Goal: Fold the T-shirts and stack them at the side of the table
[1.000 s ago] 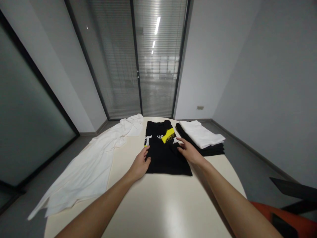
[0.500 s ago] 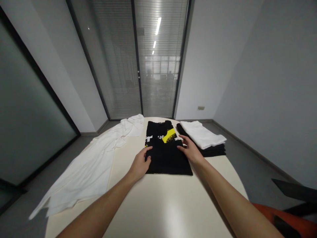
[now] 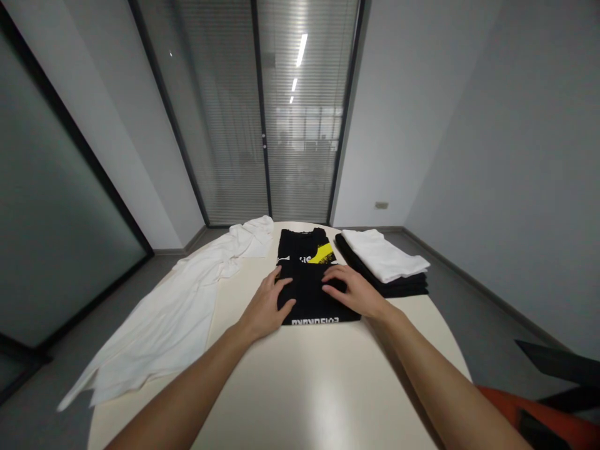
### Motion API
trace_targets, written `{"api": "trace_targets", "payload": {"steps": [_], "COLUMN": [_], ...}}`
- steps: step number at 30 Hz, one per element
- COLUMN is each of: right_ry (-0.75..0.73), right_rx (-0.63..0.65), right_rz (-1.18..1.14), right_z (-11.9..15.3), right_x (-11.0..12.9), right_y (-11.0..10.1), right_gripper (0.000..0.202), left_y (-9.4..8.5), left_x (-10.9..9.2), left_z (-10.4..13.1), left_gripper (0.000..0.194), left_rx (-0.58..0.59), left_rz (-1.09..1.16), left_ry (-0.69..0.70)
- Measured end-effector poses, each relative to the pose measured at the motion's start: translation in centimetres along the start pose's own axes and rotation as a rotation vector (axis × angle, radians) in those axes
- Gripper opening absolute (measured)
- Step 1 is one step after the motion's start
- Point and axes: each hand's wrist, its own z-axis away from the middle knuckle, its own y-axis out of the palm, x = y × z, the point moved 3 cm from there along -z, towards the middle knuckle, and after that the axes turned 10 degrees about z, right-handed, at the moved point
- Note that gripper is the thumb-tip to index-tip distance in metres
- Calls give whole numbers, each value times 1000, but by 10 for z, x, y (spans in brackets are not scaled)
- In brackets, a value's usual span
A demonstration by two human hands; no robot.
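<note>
A black T-shirt (image 3: 309,290) with white lettering and a yellow print lies folded on the table in front of me. Its lower part is turned up over the chest print, and a strip of white letters shows along the near edge. My left hand (image 3: 268,306) rests at the shirt's left side, fingers apart and thumb on the cloth. On the right half of the flap, my right hand (image 3: 354,290) has its fingers slightly bent and spread from the thumb. Neither hand is closed around the fabric.
A white long-sleeved garment (image 3: 164,319) stretches along the table's left side, one sleeve hanging over the edge. At the right sits a folded white garment (image 3: 382,253) on a stack of black folded clothes (image 3: 407,286). An orange and black chair (image 3: 529,406) stands beside the pale table (image 3: 290,387).
Both hands have moved inward over the flap, and the fingers have spread more. The flap's upper edge covers slightly more print, and white letters now show at the near edge.
</note>
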Motion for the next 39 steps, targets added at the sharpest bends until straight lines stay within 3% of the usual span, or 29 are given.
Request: {"api": "trace_targets", "payload": {"steps": [2,5,9,14,17,21,23,26,28,30,32,33,35,37,39], "right_ry": [-112,-119,-82,-86,-88,-73,-35,30,54,73,86,88,92,96,102], "right_rx": [204,348,403,400,421,529,653,928,1105,1196,1176,1121,924,656,454], "right_rz": [-8,54,107,80,37,-77,-166,-348,-445,-487,-508,-513,-490,-384,-218], "right_z": [3,6,7,6,6,8,12,23,30,34,33,31,22,12,5], "right_x": [22,38,37,34,35,43,52,73,87,94,93,89,74,55,36], "right_y": [-6,-5,3,1,-1,3,8,15,18,18,16,14,10,3,-3], "right_gripper": [26,32,26,19,20,20,21,30,39,41,38,36,37,37,33], "left_y": [-8,-18,-22,-14,-15,-27,-33,-36,-35,-34,-34,-35,-40,-46,-48], "left_x": [-18,-36,-43,-42,-42,-49,-53,-59,-65,-69,-68,-66,-57,-46,-35], "left_z": [3,8,9,7,5,8,12,25,33,36,32,27,14,4,1], "left_gripper": [45,48,38,9,12,15,17,20,15,12,19,23,26,26,26], "left_rx": [95,189,220,396,429,530,645,913,1059,1115,1065,985,713,401,223], "left_rz": [-69,-150,-224,-297,-340,-211,-117,65,185,294,404,443,421,254,53], "left_ry": [116,239,297,332,264,129,-20,-289,-386,-426,-451,-447,-373,-273,-237]}}
